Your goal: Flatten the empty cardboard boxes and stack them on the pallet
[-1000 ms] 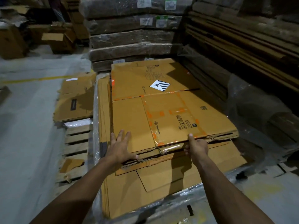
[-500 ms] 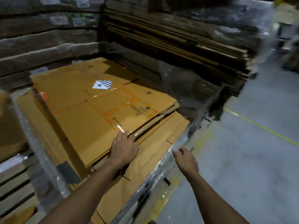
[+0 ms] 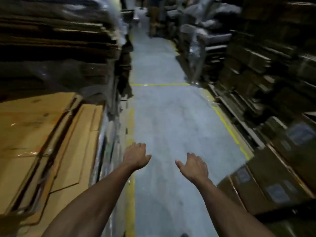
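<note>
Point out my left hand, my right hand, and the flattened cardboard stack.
left hand [image 3: 136,156], head view, on the back of the hand.
right hand [image 3: 194,165], head view, on the back of the hand.
flattened cardboard stack [image 3: 30,127], head view, on the top sheet's bare face.

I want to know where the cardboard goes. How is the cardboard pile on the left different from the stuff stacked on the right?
The flattened cardboard pile on the left is light tan and lies in flat, low sheets; the stacked boxes on the right are dark brown and keep their box shape. The pile's near edge is wrapped in clear plastic; some boxes carry pale labels. Both line the grey aisle floor, and neither the left hand nor the right hand touches them.
</note>
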`<act>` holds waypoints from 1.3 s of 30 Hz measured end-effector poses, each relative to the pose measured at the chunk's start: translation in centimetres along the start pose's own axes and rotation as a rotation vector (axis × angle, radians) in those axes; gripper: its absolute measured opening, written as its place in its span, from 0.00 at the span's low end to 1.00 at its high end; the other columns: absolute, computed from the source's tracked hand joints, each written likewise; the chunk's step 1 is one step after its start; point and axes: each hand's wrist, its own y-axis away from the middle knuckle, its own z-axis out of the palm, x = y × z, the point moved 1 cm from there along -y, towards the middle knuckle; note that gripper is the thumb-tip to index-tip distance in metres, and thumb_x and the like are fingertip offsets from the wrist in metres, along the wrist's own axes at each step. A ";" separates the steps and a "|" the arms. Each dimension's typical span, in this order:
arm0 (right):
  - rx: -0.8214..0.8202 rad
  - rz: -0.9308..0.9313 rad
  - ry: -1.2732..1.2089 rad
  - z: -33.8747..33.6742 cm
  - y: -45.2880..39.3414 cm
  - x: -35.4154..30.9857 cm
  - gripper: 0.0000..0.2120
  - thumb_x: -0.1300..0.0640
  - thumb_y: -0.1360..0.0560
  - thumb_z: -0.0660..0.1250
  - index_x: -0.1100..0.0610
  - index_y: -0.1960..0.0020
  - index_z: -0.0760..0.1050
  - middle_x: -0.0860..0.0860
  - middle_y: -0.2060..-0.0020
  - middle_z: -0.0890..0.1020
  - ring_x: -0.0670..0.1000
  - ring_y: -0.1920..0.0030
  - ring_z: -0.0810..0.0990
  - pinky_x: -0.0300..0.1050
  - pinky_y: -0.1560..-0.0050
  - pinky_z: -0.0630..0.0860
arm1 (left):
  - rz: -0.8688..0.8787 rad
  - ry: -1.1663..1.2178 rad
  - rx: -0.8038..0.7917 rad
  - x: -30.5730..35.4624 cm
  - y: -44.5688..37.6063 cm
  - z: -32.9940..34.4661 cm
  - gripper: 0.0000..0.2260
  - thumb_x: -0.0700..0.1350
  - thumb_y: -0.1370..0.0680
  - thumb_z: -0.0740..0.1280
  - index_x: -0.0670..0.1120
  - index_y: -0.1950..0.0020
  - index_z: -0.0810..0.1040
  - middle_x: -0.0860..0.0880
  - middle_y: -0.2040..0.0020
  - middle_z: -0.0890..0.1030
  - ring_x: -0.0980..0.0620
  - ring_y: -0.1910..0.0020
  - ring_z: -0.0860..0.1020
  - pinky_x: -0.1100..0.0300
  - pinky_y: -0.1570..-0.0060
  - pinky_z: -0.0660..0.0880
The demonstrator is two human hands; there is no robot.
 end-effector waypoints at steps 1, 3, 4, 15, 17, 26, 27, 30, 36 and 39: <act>0.014 0.045 -0.008 -0.5 0.9 2.2 0.33 0.36 0.20 0.57 0.57 0.26 0.65 0.54 0.28 0.70 0.57 0.27 0.66 0.55 0.30 0.64 | 0.046 -0.006 -0.002 2.4 0.0 0.1 0.26 0.59 0.19 0.59 0.43 0.28 0.67 0.42 0.30 0.72 0.40 0.30 0.67 0.47 0.33 0.66; 0.045 0.122 -0.023 -1.3 2.4 6.1 0.33 0.35 0.21 0.57 0.57 0.26 0.65 0.54 0.28 0.70 0.58 0.28 0.66 0.55 0.31 0.64 | 0.126 -0.014 0.005 6.8 0.3 0.5 0.27 0.59 0.18 0.58 0.42 0.27 0.66 0.43 0.29 0.71 0.41 0.29 0.66 0.48 0.32 0.65; 0.065 0.162 -0.034 -2.0 3.1 8.2 0.33 0.36 0.21 0.57 0.57 0.26 0.65 0.54 0.28 0.70 0.58 0.28 0.66 0.55 0.31 0.64 | 0.166 -0.013 0.013 9.3 0.4 0.7 0.27 0.59 0.18 0.58 0.42 0.26 0.65 0.43 0.28 0.70 0.41 0.28 0.66 0.49 0.31 0.64; 0.270 0.382 -0.214 -12.0 7.4 28.6 0.37 0.36 0.20 0.57 0.55 0.19 0.54 0.54 0.19 0.54 0.56 0.20 0.50 0.54 0.22 0.50 | 0.479 0.090 0.149 37.5 1.0 1.2 0.24 0.58 0.17 0.57 0.41 0.29 0.69 0.42 0.31 0.74 0.43 0.31 0.69 0.51 0.34 0.66; 0.332 0.386 -0.204 -14.7 7.6 31.5 0.37 0.36 0.20 0.57 0.55 0.19 0.54 0.54 0.19 0.54 0.56 0.19 0.50 0.54 0.21 0.49 | 0.535 0.115 0.182 42.4 0.6 0.3 0.25 0.58 0.17 0.57 0.41 0.29 0.69 0.41 0.31 0.74 0.42 0.31 0.69 0.51 0.34 0.66; 0.618 0.516 -0.256 -27.1 5.3 41.4 0.35 0.35 0.20 0.57 0.52 0.20 0.56 0.51 0.20 0.58 0.55 0.20 0.53 0.54 0.22 0.51 | 0.769 0.233 0.265 60.0 -3.8 -5.9 0.20 0.58 0.17 0.55 0.44 0.38 0.74 0.42 0.39 0.79 0.43 0.41 0.74 0.48 0.43 0.73; 0.629 0.546 -0.267 -28.0 4.8 42.6 0.35 0.35 0.20 0.57 0.52 0.20 0.56 0.51 0.20 0.59 0.55 0.20 0.53 0.55 0.22 0.52 | 0.794 0.232 0.269 61.7 -4.8 -6.3 0.20 0.58 0.17 0.55 0.44 0.40 0.75 0.42 0.41 0.79 0.43 0.42 0.75 0.47 0.44 0.73; 0.640 0.646 -0.285 -29.9 2.9 46.3 0.36 0.35 0.21 0.57 0.53 0.20 0.57 0.51 0.20 0.59 0.55 0.20 0.54 0.55 0.22 0.54 | 0.876 0.206 0.270 66.7 -8.4 -6.8 0.20 0.58 0.17 0.54 0.44 0.40 0.75 0.43 0.43 0.79 0.43 0.45 0.75 0.49 0.48 0.72; 0.716 0.866 -0.342 -32.8 -2.8 52.6 0.36 0.36 0.20 0.58 0.55 0.20 0.57 0.52 0.21 0.60 0.56 0.21 0.55 0.55 0.23 0.55 | 1.036 0.152 0.189 76.6 -17.8 -6.7 0.22 0.59 0.18 0.55 0.44 0.39 0.77 0.42 0.42 0.81 0.42 0.44 0.77 0.49 0.47 0.73; 0.720 0.974 -0.372 -33.2 -5.1 54.7 0.36 0.35 0.21 0.58 0.55 0.21 0.59 0.51 0.22 0.62 0.56 0.22 0.57 0.57 0.24 0.58 | 1.096 0.108 0.080 80.1 -21.2 -6.0 0.25 0.62 0.20 0.55 0.45 0.37 0.76 0.43 0.40 0.80 0.43 0.43 0.77 0.46 0.45 0.75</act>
